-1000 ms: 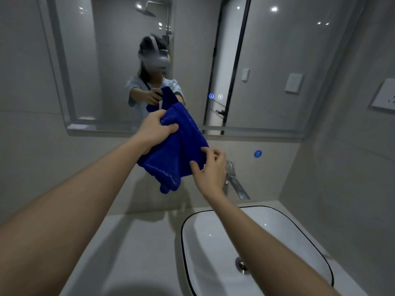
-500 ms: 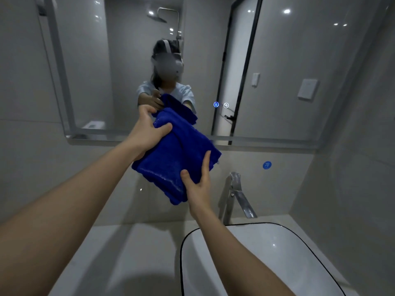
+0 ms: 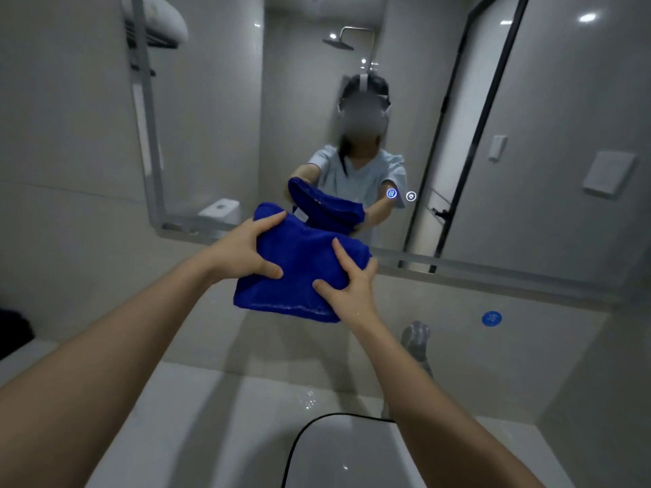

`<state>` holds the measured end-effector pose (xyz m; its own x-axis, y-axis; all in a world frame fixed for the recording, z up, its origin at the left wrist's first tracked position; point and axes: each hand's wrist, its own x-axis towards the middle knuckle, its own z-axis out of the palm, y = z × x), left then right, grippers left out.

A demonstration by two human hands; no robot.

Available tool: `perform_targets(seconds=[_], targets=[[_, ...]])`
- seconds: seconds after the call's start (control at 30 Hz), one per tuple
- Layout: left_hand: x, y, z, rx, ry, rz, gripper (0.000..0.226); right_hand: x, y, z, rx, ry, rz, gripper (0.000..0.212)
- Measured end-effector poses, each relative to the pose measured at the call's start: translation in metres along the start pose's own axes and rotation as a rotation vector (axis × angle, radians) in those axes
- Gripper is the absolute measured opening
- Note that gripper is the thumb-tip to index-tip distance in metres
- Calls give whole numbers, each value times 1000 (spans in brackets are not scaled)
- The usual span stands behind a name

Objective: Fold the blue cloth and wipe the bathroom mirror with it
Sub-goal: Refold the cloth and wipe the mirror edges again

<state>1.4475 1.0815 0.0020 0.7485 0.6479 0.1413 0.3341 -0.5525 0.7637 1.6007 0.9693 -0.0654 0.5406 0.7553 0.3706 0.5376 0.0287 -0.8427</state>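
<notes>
Item: blue cloth [image 3: 299, 272], a folded pad held in the air before the mirror [image 3: 211, 118], above the sink [image 3: 352, 459].
Left hand [image 3: 243, 255] clamps its 9 o'clock edge; right hand [image 3: 352, 290] clamps its 4 o'clock corner.
Handling: likely soft, light and floppy. Grip all layers together.

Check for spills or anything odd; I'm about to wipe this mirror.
A few water droplets glisten on the countertop just behind the basin rim. The left hand and right hand grip the folded blue cloth; nothing else stands out.
</notes>
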Motion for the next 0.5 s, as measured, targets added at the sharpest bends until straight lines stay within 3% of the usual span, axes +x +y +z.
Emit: perform_targets(seconds=[0.17,0.37,0.5], targets=[[21,25,-28,140,121,163,103,45,-36,-16,-78,60,-269,80],[62,92,-98,208,388,454,102,125,-122,-54,-229,268,-563,83],[105,107,-123,212,449,505,104,175,-150,-67,-453,268,-562,88]])
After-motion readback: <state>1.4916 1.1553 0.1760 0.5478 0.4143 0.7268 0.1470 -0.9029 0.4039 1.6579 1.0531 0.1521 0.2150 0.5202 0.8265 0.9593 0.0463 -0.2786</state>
